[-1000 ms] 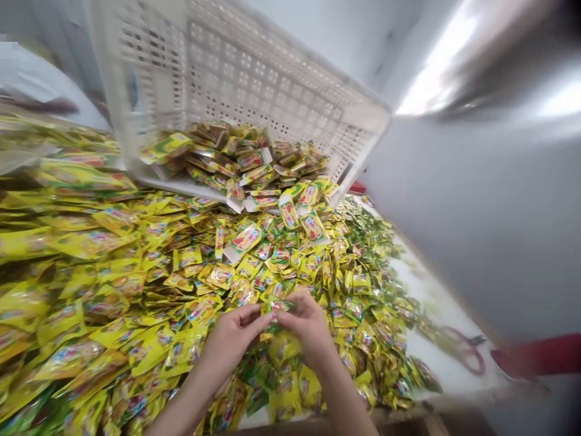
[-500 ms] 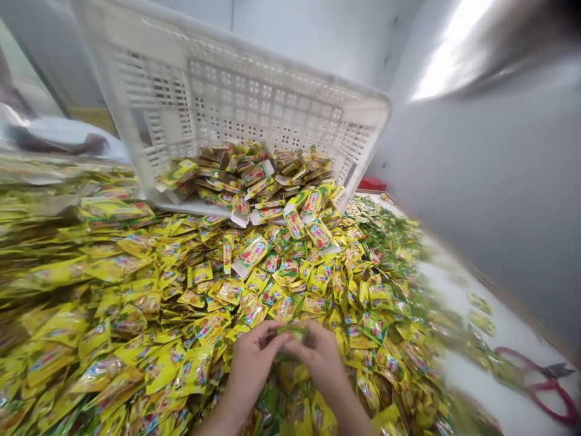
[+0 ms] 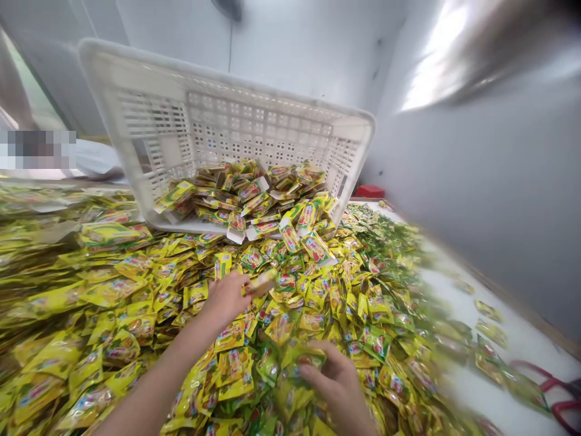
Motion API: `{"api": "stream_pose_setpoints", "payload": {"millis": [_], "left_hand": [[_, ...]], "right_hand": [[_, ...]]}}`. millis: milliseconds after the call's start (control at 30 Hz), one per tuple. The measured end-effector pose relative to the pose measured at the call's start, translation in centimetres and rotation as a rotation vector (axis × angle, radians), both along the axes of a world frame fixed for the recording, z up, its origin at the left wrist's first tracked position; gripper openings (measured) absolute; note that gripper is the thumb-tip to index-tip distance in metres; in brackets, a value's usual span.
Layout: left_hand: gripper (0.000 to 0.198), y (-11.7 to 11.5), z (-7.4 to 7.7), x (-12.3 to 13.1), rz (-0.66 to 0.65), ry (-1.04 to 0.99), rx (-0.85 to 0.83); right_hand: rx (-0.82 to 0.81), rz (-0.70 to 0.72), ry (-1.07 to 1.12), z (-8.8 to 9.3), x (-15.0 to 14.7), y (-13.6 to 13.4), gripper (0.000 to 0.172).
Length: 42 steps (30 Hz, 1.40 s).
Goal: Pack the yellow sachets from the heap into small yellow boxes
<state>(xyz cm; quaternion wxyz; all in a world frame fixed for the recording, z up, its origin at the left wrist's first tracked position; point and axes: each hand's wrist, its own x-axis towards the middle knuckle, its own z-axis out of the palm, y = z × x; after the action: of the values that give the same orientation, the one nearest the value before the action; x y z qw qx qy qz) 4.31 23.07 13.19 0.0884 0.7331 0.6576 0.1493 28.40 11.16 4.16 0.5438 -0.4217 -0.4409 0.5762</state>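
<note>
- At the far left, behind the table edge, there is a part of another person in white clothing (image 3: 97, 157); this area is blurred.
- Before this person, a wide heap of yellow packets (image 3: 104, 290) begins, and it spreads across to the right side. A flat yellow-green box (image 3: 113, 235) lies on top of it.
- Next, a white plastic crate (image 3: 154, 82) is tilted on its side, with its opening toward the camera. Printed cartons (image 3: 254, 191) are piled inside it, and some are spilled over its lower rim onto the packets.
- In front of the crate, the left hand (image 3: 229, 297) is over the heap. Its fingers are closed on the near end of a small carton (image 3: 263, 283), which looks blurred and points to the right.
- Lower and more to the right, the right hand (image 3: 336, 375) has a green-yellow packet (image 3: 295, 356) pinched, with the thumb lying on top. This packet is just above the heap.
- Behind, beside the crate, there is a red object (image 3: 370, 192).
- At the right, the white table top (image 3: 438, 281) carries some loose packets (image 3: 489, 310) and, at the picture's edge, red-handled scissors (image 3: 551, 384), partly cut off.
</note>
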Motion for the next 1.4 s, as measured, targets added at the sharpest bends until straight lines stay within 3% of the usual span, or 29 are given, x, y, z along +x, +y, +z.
{"api": "stream_pose_setpoints", "payload": {"millis": [100, 200, 267, 367, 467, 533, 633, 767, 933, 1033, 1167, 1300, 1400], "left_hand": [[0.012, -5.3, 0.6, 1.4, -0.193, -0.018, -0.093], [0.010, -9.4, 0.8, 2.5, -0.319, -0.239, -0.243], [0.010, -10.9, -0.2, 2.9, -0.275, -0.471, -0.286], [0.018, -12.3, -3.6, 3.5, -0.130, -0.777, -0.281], [0.030, -13.9, -6.5, 4.5, -0.014, -0.963, -0.283], [0.032, -14.9, -7.0, 5.2, 0.012, -0.993, -0.277], [0.029, -15.8, -6.2, 5.5, -0.098, -0.901, -0.265], [0.031, -16.1, -6.6, 4.6, -0.258, -0.763, -0.233], [0.058, -16.2, -9.7, 5.0, -0.170, -1.127, -0.473], [0.047, -16.6, -10.6, 6.0, -0.163, -1.298, -0.542], [0.027, -17.0, -10.9, 5.9, -0.143, -1.344, -0.531], [0.034, -17.4, -11.5, 5.0, -0.161, -1.363, -0.528], [0.040, -17.9, -12.0, 4.9, -0.193, -1.311, -0.510]], "right_hand": [[0.172, -0.001, -0.093, 2.0, 0.3, 0.0, 0.030], [0.164, 0.152, -0.187, 2.2, -0.1, -0.6, 0.025], [0.089, 0.210, -0.208, 1.2, -0.3, -1.4, 0.021], [0.026, 0.103, -0.191, 0.3, -0.1, -2.9, 0.018], [0.129, -0.091, -0.251, 1.9, 0.5, -3.8, 0.017], [0.256, -0.148, -0.332, 3.8, 0.5, -4.1, 0.014], [0.373, -0.097, -0.415, 5.6, 0.1, -4.3, 0.012], [0.311, -0.039, -0.456, 4.0, -0.7, -4.8, 0.011], [0.379, -0.074, -0.480, 2.0, -1.0, -5.2, 0.016], [0.465, -0.081, -0.522, 2.4, -0.9, -5.3, 0.020], [0.495, -0.069, -0.596, 2.6, -0.6, -5.5, 0.019], [0.513, 0.069, -0.805, 1.9, -0.7, -5.5, 0.018], [0.462, 0.150, -0.991, 2.4, -0.8, -5.5, 0.017]]}}
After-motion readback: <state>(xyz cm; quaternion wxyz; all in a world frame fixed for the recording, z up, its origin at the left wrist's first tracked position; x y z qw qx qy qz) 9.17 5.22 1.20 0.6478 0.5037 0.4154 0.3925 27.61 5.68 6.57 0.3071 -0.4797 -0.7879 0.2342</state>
